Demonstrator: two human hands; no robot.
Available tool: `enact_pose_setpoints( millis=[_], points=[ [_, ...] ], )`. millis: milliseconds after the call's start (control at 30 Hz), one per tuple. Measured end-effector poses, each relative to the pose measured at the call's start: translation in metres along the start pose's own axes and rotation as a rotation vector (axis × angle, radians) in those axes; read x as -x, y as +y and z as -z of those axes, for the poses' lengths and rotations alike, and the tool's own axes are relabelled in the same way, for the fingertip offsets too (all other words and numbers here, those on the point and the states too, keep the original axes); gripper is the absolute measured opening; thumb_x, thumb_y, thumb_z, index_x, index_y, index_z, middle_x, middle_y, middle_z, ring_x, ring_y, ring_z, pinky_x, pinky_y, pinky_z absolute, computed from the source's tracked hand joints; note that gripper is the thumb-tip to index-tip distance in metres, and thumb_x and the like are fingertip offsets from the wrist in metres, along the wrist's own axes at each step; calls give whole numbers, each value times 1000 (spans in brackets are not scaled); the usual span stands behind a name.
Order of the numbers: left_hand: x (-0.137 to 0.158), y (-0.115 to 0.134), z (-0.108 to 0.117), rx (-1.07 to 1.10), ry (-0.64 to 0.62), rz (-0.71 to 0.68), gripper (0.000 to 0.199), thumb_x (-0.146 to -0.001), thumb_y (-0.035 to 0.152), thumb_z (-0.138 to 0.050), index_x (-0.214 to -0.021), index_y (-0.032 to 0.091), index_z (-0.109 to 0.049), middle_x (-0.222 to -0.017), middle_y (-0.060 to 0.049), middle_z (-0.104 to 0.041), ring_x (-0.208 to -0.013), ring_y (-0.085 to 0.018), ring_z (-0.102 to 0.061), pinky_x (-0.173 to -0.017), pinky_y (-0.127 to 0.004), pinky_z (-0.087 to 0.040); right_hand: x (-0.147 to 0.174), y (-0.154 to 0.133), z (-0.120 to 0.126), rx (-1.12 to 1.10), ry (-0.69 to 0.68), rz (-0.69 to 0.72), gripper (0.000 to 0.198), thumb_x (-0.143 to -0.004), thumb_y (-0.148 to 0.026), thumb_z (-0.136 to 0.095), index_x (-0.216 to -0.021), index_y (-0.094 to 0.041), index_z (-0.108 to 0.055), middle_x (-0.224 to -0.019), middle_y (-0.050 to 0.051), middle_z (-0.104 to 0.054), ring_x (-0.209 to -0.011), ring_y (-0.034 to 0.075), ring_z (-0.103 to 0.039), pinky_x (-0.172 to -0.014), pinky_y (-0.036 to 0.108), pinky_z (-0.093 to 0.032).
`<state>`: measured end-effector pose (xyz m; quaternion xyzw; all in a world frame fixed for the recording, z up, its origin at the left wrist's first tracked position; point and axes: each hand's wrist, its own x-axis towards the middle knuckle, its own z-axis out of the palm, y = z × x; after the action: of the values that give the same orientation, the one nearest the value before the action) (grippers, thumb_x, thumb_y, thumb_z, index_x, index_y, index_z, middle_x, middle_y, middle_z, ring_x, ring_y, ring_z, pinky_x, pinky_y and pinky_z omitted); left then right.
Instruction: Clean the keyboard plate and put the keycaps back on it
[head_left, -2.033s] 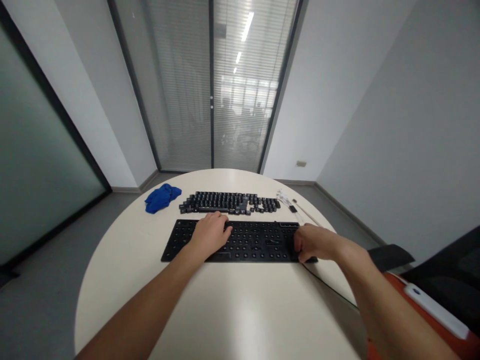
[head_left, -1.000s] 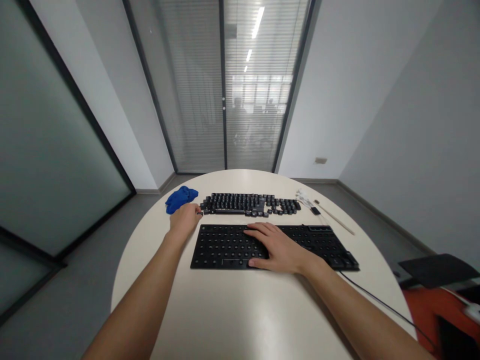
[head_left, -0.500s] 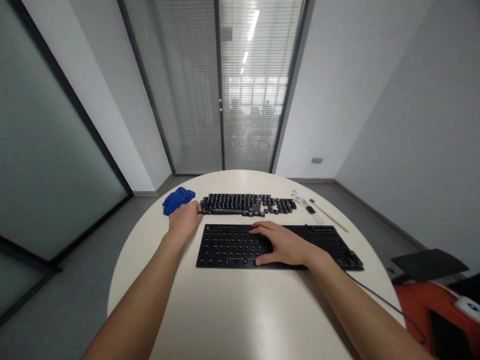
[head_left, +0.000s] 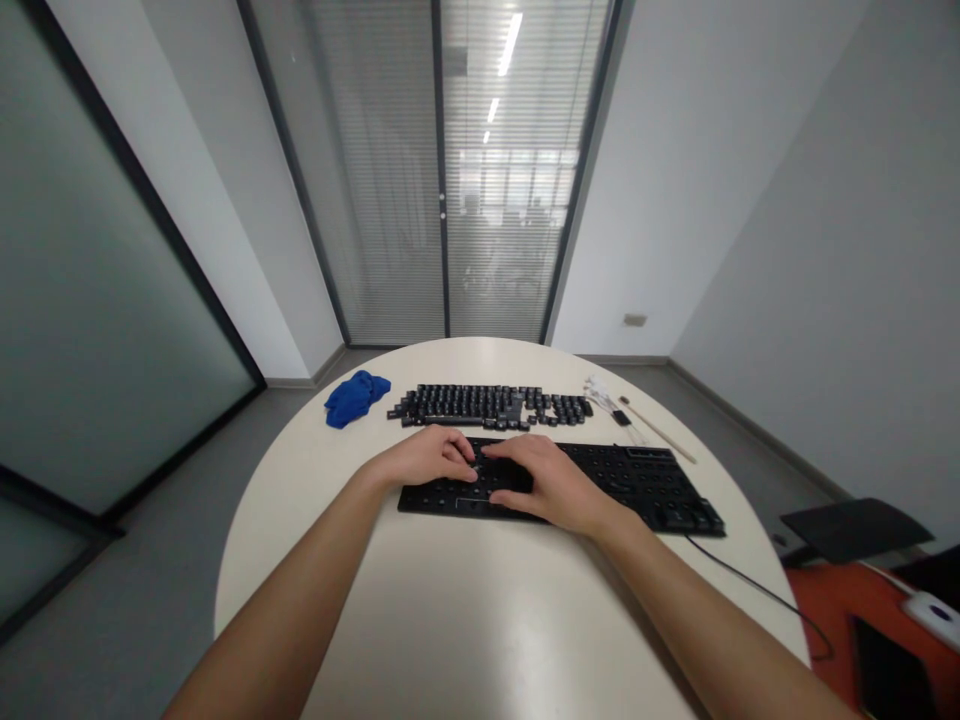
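A black keyboard (head_left: 637, 475) lies on the round table, most of its left and middle part bare of keycaps. My left hand (head_left: 427, 457) is over its left part, fingers curled toward the thumb; anything between the tips is too small to make out. Close beside it, my right hand (head_left: 551, 482) rests on the middle of the keyboard, thumb and fingers spread apart and holding nothing. Behind the keyboard, loose black keycaps (head_left: 465, 402) are laid out in rows, with a few gaps toward the right.
A crumpled blue cloth (head_left: 356, 397) lies at the table's back left. At the back right are a thin stick-like brush (head_left: 660, 430) and a small white bundle (head_left: 596, 388). The keyboard's cable (head_left: 750, 585) runs off the right edge toward a red chair (head_left: 832, 600).
My left hand has moved right and nearer, from the left end of the keycap rows onto the keyboard. My right hand has shifted slightly left. The keyboard's left end has turned a little away.
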<state>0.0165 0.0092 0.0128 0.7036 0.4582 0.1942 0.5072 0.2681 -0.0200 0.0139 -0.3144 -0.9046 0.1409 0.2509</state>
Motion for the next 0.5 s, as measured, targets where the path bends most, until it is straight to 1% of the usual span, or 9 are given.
enact_pose_setpoints(
  millis=[100,167,267,367,433,500],
  points=[
    [1,2,-3,35,-53,9,40,-67,37,-84,-95,17,-64,-75,-1,-75,-68,-17,-67,-61,-25,-44,-4,-15,-11,37,1,66,30,-95,-33,-63,-124,-25,-65,-118,8,-71,-112,24,-62,-99,41,-41],
    [1,2,-4,44,-88,23,43,-65,38,-86,-95,17,-63,-78,-2,-76,-71,-18,-68,-62,-25,-46,-6,-18,-16,58,6,77,23,-98,-30,-60,-119,-26,-68,-115,7,-72,-109,23,-63,-97,41,-42],
    [2,3,-4,47,-111,35,44,-65,39,-86,-96,17,-63,-79,-3,-76,-70,-18,-68,-63,-25,-47,-7,-14,-22,51,4,68,21,-98,-29,-59,-116,-26,-70,-114,7,-72,-108,23,-63,-96,41,-44],
    [3,2,-2,32,-119,38,41,-70,39,-83,-98,18,-63,-78,-2,-76,-70,-18,-69,-63,-26,-47,-6,-8,-26,11,-26,67,21,-99,-30,-58,-115,-24,-70,-113,7,-72,-107,23,-63,-95,39,-47],
    [4,1,3,-22,-122,15,37,-74,38,-79,-101,18,-64,-84,-4,-77,-76,-19,-71,-66,-26,-50,-6,-6,-28,-5,-35,49,22,-100,-31,-55,-115,-23,-69,-112,8,-72,-107,23,-64,-95,38,-48],
    [5,-3,11,-146,-53,-47,32,-78,35,-75,-103,17,-66,-93,-6,-77,-86,-20,-72,-76,-29,-53,-6,-5,-30,-7,-39,20,23,-101,-31,-54,-115,-21,-68,-111,8,-72,-106,22,-64,-94,37,-50]
  ],
)
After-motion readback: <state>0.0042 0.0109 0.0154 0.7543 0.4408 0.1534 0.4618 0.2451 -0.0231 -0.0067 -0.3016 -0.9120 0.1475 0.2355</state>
